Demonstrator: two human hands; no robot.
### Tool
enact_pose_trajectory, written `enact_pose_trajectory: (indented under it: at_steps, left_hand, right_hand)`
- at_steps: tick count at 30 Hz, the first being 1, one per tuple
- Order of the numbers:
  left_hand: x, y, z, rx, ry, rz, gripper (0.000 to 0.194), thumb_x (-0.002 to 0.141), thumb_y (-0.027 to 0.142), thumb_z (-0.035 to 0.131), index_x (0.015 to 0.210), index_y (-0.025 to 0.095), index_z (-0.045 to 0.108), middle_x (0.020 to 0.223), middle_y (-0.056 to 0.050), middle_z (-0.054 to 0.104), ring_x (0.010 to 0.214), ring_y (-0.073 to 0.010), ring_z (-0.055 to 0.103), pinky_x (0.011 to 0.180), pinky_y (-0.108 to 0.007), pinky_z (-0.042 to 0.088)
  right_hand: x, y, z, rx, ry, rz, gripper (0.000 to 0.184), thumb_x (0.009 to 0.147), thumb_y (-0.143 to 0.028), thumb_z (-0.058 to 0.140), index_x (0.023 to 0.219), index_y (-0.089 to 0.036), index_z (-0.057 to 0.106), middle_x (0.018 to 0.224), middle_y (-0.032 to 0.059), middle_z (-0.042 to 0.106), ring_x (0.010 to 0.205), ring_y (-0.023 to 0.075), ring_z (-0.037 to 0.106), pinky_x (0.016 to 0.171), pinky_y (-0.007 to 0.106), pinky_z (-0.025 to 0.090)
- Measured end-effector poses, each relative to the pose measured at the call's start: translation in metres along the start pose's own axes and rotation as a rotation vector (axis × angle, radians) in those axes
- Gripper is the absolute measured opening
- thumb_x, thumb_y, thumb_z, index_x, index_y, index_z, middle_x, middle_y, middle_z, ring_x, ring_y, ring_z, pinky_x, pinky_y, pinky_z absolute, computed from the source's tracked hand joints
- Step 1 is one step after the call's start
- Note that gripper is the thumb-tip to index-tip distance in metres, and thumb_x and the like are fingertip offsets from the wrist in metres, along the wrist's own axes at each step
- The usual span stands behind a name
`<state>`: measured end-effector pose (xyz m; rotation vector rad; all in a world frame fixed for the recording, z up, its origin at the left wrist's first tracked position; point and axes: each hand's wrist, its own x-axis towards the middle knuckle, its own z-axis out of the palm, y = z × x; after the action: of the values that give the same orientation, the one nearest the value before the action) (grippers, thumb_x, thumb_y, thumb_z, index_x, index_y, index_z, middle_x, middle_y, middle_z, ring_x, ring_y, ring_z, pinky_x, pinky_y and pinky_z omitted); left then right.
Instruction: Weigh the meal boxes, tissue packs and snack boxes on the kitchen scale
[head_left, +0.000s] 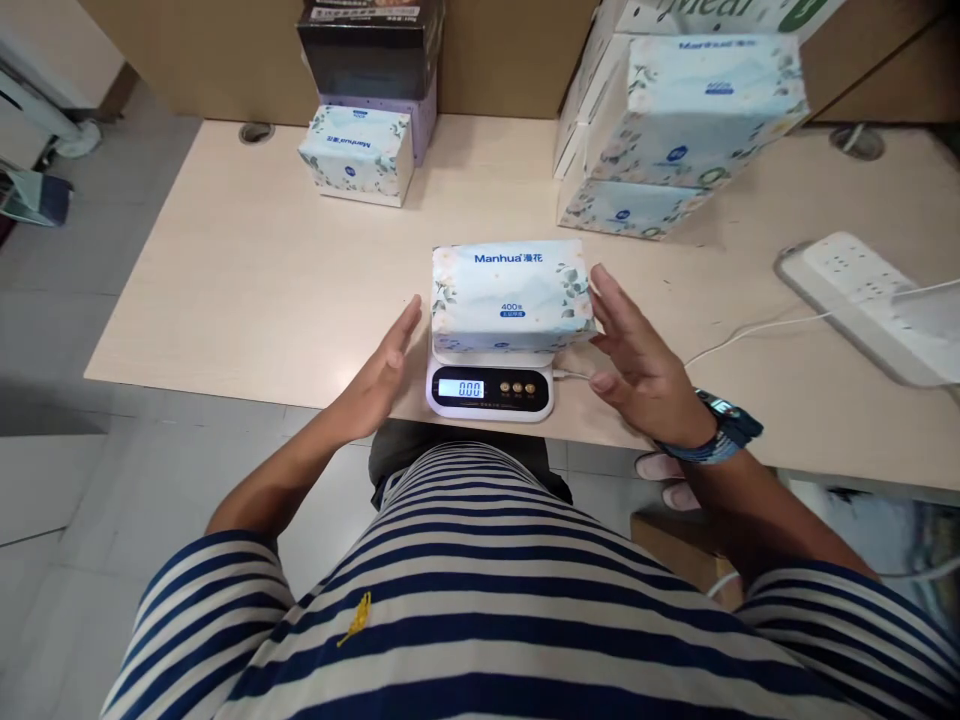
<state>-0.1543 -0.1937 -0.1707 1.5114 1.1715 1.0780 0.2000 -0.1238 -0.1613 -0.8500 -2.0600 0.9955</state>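
A pale blue tissue pack (510,295) with flower print lies on a small white digital scale (491,390) at the near edge of the table (247,280); the display reads 0.00. My left hand (382,370) hovers open just left of the pack, fingers straight, a small gap between them and the wrapper. My right hand (634,355) is open at the pack's right end, fingertips at or touching its corner. A watch with a blue strap sits on my right wrist.
Another tissue pack (358,155) lies at the back beside a dark box (371,45). A stack of tissue packs (675,130) stands at back right. A white power strip (862,300) with its cable lies at right. Cardboard boxes line the back.
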Motion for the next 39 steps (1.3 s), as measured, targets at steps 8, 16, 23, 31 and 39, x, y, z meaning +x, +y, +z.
enact_pose_trajectory:
  at_steps: [8, 16, 23, 31, 39]
  left_hand:
    - [-0.004, -0.018, -0.028, 0.006, 0.160, 0.004, 0.083, 0.103, 0.087, 0.029, 0.173, 0.042, 0.034, 0.186, -0.005, 0.032, 0.176, -0.0353, 0.028, 0.148, -0.064, 0.016]
    - [0.002, -0.020, -0.027, 0.017, 0.166, 0.035, 0.081, 0.103, 0.087, 0.026, 0.171, 0.043, 0.036, 0.185, -0.003, 0.036, 0.175, -0.0333, 0.032, 0.148, -0.061, 0.021]
    - [0.006, -0.009, -0.015, 0.042, 0.102, 0.142, 0.080, 0.104, 0.085, 0.018, 0.172, 0.046, 0.035, 0.186, 0.003, 0.034, 0.176, -0.0323, 0.029, 0.149, -0.060, 0.022]
    - [0.002, -0.016, -0.016, 0.010, 0.115, 0.125, 0.082, 0.102, 0.087, 0.019, 0.171, 0.046, 0.036, 0.186, 0.001, 0.033, 0.177, -0.0336, 0.026, 0.149, -0.062, 0.017]
    - [0.000, -0.019, -0.016, 0.008, 0.125, 0.136, 0.081, 0.104, 0.084, 0.015, 0.172, 0.045, 0.036, 0.185, 0.001, 0.035, 0.176, -0.0321, 0.029, 0.149, -0.061, 0.018]
  right_hand:
    - [-0.012, 0.015, -0.006, 0.021, 0.052, 0.015, 0.089, 0.101, -0.073, 0.063, 0.176, -0.057, 0.016, 0.189, -0.0072, 0.011, 0.174, 0.0330, 0.028, 0.134, 0.060, 0.049]
    - [-0.017, 0.017, -0.001, 0.019, 0.062, 0.060, 0.089, 0.104, -0.074, 0.056, 0.176, -0.058, 0.007, 0.190, -0.0073, 0.004, 0.176, 0.0319, 0.021, 0.135, 0.060, 0.046]
    - [-0.019, 0.021, 0.010, -0.010, 0.091, 0.104, 0.085, 0.108, -0.073, 0.044, 0.176, -0.057, -0.004, 0.190, -0.0064, 0.000, 0.177, 0.0307, 0.016, 0.139, 0.064, 0.038]
    - [-0.018, 0.021, 0.018, 0.009, 0.123, 0.133, 0.086, 0.106, -0.074, 0.048, 0.176, -0.057, 0.002, 0.190, -0.0066, 0.006, 0.177, 0.0305, 0.017, 0.139, 0.063, 0.038]
    - [-0.018, 0.020, 0.021, 0.040, 0.136, 0.091, 0.081, 0.107, -0.068, 0.053, 0.175, -0.060, 0.010, 0.189, -0.0104, 0.008, 0.176, 0.0287, 0.022, 0.139, 0.059, 0.042]
